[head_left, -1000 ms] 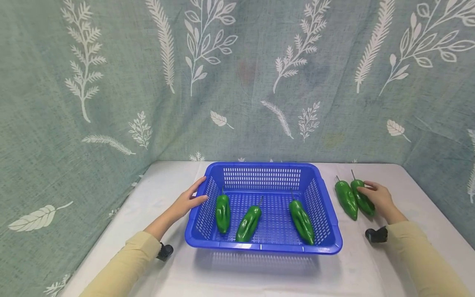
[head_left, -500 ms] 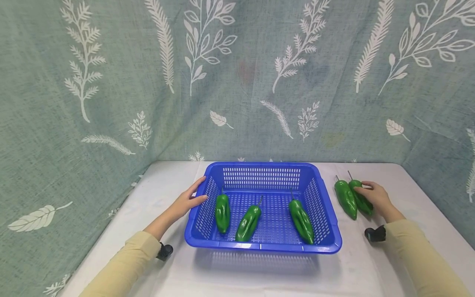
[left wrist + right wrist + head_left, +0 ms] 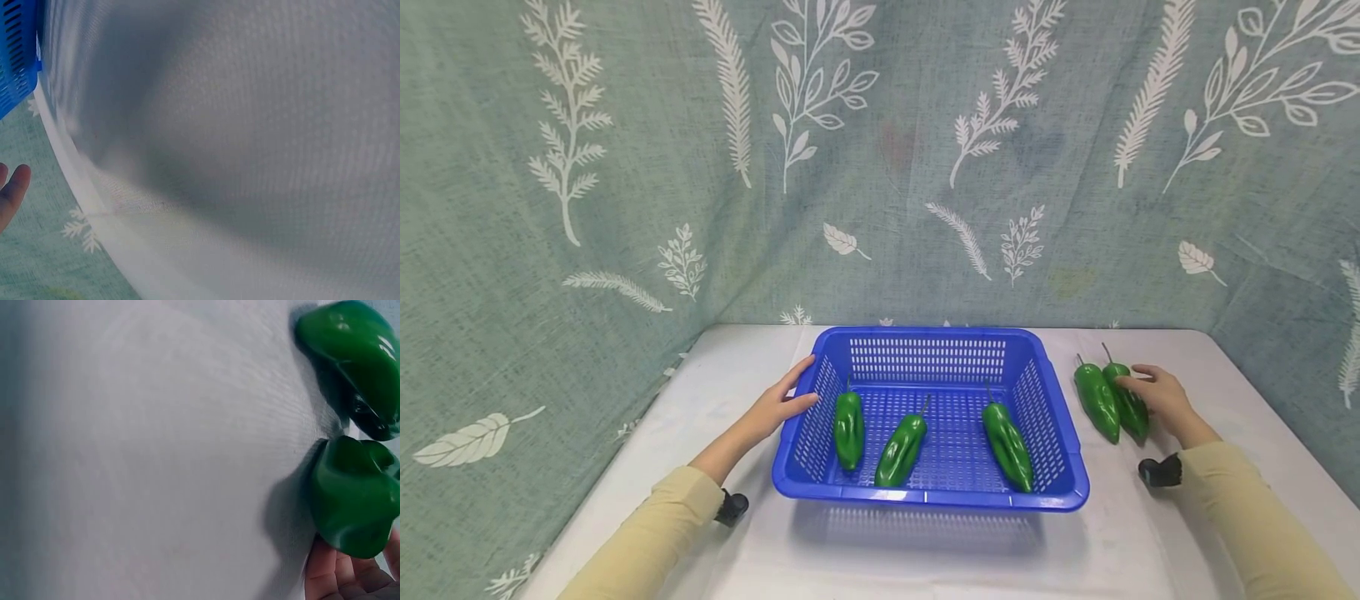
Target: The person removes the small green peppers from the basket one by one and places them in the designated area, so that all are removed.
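Observation:
My right hand (image 3: pixel 1163 402) holds a long green pepper (image 3: pixel 1126 410) on the table, thumb on one side and fingers on the other. In the right wrist view its fingers lie against that pepper (image 3: pixel 355 500). Right beside it lies a second green pepper (image 3: pixel 1097 403). My left hand (image 3: pixel 772 410) rests at the left rim of a blue plastic basket (image 3: pixel 925 497), fingers extended and spread from the thumb. Three green peppers sit in the basket: one at left (image 3: pixel 848 433), one near the middle (image 3: pixel 900 452), one at right (image 3: pixel 1008 448).
A white cloth covers the table (image 3: pixel 925 567). Behind and at the sides hangs a green leaf-patterned curtain (image 3: pixel 895 167). Black wrist cameras sit under the left cuff (image 3: pixel 732 507) and right cuff (image 3: pixel 1161 472).
The pepper in my right hand has shifted slightly left, closer to its neighbour, and the hand has moved with it. The left hand and basket have stayed put.

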`<state>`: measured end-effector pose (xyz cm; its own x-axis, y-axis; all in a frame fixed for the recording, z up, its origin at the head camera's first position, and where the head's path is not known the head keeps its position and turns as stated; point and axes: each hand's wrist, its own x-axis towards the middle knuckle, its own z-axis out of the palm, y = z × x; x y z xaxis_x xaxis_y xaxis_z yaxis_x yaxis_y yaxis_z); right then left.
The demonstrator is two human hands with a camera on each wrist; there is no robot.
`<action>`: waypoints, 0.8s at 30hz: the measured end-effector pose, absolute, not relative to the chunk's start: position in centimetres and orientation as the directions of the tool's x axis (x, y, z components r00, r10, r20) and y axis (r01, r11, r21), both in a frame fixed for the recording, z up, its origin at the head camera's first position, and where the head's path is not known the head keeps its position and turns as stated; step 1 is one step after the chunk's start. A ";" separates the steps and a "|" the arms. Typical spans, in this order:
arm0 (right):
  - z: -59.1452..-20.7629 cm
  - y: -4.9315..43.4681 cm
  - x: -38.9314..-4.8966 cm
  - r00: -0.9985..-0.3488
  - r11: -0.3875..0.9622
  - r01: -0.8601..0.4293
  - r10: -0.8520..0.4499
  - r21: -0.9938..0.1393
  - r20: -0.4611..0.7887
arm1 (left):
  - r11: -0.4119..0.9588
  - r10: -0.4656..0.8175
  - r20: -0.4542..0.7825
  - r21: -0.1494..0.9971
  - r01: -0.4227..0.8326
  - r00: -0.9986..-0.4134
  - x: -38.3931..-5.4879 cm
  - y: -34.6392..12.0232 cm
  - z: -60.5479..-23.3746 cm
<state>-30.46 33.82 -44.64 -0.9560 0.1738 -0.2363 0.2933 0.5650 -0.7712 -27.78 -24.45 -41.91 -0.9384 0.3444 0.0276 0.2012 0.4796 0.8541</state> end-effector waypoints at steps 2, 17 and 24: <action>-44.4 33.8 -30.4 -0.957 0.565 0.288 0.173 -0.773 -0.231 | 0.474 0.345 0.027 0.858 0.199 -0.938 -27.8 -24.4 -41.9; -45.7 36.3 -32.3 -0.983 0.587 0.181 0.140 -0.789 -0.120 | 0.469 0.341 0.038 0.859 0.205 -0.939 -27.8 -24.3 -42.0; -41.3 34.2 -30.8 -0.990 0.592 0.141 0.091 -0.793 -0.108 | 0.470 0.340 0.025 0.861 0.193 -0.940 -27.8 -24.3 -42.0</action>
